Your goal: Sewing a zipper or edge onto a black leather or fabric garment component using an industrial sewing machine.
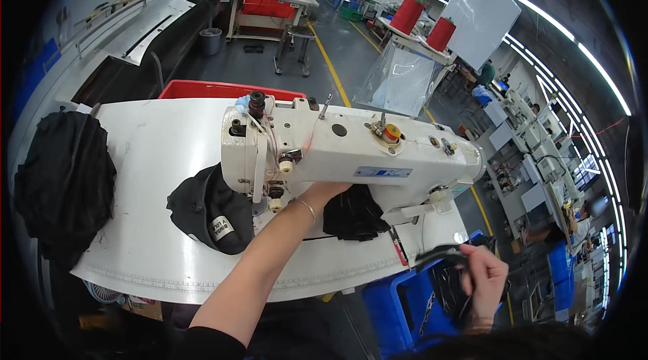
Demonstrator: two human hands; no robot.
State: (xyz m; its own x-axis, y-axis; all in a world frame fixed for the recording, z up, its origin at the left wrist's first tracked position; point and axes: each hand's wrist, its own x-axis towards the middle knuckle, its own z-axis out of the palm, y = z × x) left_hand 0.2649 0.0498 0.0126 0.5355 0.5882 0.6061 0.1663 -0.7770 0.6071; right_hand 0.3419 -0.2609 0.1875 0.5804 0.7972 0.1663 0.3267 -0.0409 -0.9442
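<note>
A white industrial sewing machine [324, 147] stands on the white table. My left hand [329, 189] reaches in under its arm, beside a stack of black fabric pieces [354, 215]; the machine hides its fingers. Left of my forearm, by the needle area, lies a black cap [202, 208] with a pale label inside. Over the table's right end my right hand [486, 277] is closed on a curved black fabric strip [439, 254], slightly blurred. Below it, black pieces [449, 286] hang at a blue bin [398, 313].
A large heap of black fabric [64, 184] covers the table's left end. Red-handled snips [399, 248] lie near the right edge. Behind the table is a red bin [229, 88]. Red thread cones [408, 15] stand at the back right, beyond the machine.
</note>
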